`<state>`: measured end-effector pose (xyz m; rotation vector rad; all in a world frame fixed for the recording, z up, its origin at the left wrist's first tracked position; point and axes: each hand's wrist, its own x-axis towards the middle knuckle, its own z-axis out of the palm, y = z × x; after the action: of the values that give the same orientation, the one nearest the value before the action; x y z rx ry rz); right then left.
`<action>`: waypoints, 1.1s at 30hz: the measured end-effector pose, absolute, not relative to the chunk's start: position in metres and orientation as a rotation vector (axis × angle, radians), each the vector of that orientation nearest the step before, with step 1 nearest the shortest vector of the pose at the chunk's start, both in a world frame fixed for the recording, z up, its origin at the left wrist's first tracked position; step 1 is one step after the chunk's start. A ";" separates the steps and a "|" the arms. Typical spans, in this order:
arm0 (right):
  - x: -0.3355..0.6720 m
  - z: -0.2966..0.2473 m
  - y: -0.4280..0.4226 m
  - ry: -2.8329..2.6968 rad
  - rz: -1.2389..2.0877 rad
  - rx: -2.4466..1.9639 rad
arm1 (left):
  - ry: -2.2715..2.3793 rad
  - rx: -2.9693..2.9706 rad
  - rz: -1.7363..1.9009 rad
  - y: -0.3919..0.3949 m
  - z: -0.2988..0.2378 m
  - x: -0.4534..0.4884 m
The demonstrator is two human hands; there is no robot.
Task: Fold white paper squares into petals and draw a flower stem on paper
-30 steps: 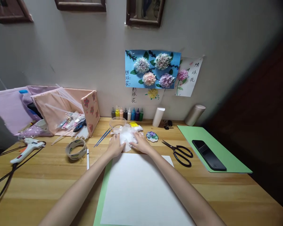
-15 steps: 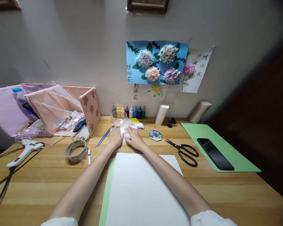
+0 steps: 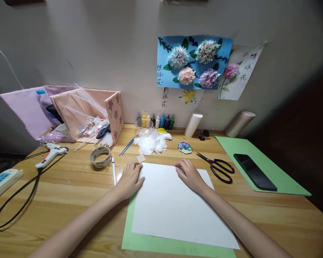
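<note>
Left hand (image 3: 129, 182): thumb and fingers spread, at the left edge of the rectangular white paper sheet (image 3: 174, 206), which lies between both hands atop a flat green sheet (image 3: 158, 243). Right hand (image 3: 190, 175): fingers loosely extended, on the white sheet's upper right.

- One left hand (image 3: 129, 179) and one right hand (image 3: 190, 175), so two hands
- One white sheet (image 3: 174, 204)
- Green sheets (image 3: 282, 179): two that I can make out
- Eight small squeeze bottles (image 3: 157, 121) in a row, by my count
- Two blue paintbrushes (image 3: 127, 146)
- One pair of scissors (image 3: 210, 162), one phone (image 3: 254, 172)
- One glue gun (image 3: 51, 154), one roll of tape (image 3: 100, 165), one white pen (image 3: 113, 171)
- Two fabric boxes (image 3: 115, 118)
- Three flower pictures (image 3: 244, 79) up on the wall; the blue one carries four pompom blooms (image 3: 207, 51)
- White paper scraps (image 3: 150, 143): too heaped to count
</note>
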<state>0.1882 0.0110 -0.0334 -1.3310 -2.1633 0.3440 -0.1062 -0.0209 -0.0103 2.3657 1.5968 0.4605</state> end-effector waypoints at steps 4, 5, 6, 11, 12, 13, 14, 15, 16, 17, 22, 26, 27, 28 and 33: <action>0.185 -0.034 0.013 -2.200 0.307 -1.309 | 1.593 2.358 0.487 -0.024 -0.017 -0.104; 0.185 -0.034 0.013 -2.207 0.304 -1.303 | 1.598 2.362 0.488 -0.022 -0.018 -0.103; 0.184 -0.034 0.013 -2.213 0.302 -1.297 | 1.603 2.370 0.486 -0.020 -0.019 -0.101; 0.186 -0.034 0.027 -2.151 0.242 -1.327 | 1.589 2.425 0.476 -0.008 -0.027 -0.094; 0.188 -0.033 0.033 -2.079 0.190 -1.383 | 1.581 2.436 0.483 -0.006 -0.029 -0.094; 0.192 -0.032 0.040 -1.992 0.119 -1.451 | 1.572 2.448 0.496 -0.004 -0.030 -0.095; 0.195 -0.031 0.047 -1.929 0.048 -1.508 | 1.562 2.458 0.515 -0.003 -0.032 -0.096; 0.199 -0.031 0.054 -1.903 -0.011 -1.550 | 1.548 2.468 0.537 -0.002 -0.034 -0.097; 0.203 -0.030 0.061 -1.902 -0.045 -1.582 | 1.536 2.474 0.559 -0.001 -0.035 -0.098; 0.207 -0.030 0.066 -1.905 -0.072 -1.613 | 1.530 2.476 0.584 -0.001 -0.036 -0.099; 0.215 -0.035 0.079 -1.978 -0.199 -1.669 | 1.504 2.475 0.638 0.001 -0.038 -0.100; 0.216 -0.034 0.075 -2.084 -0.325 -1.567 | 1.497 2.476 0.668 0.000 -0.036 -0.100; 0.215 -0.032 0.073 -2.096 -0.353 -1.536 | 1.499 2.471 0.670 -0.001 -0.035 -0.100; 0.213 -0.030 0.071 -2.100 -0.373 -1.504 | 1.501 2.466 0.668 -0.001 -0.034 -0.100; 0.187 -0.020 0.054 -2.143 -0.303 -1.246 | 1.476 2.448 0.655 -0.004 -0.030 -0.101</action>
<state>0.1872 0.0539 -0.0196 -1.2459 -2.1426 -0.3034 -0.1008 -0.0036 -0.0303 2.4482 1.4758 0.6550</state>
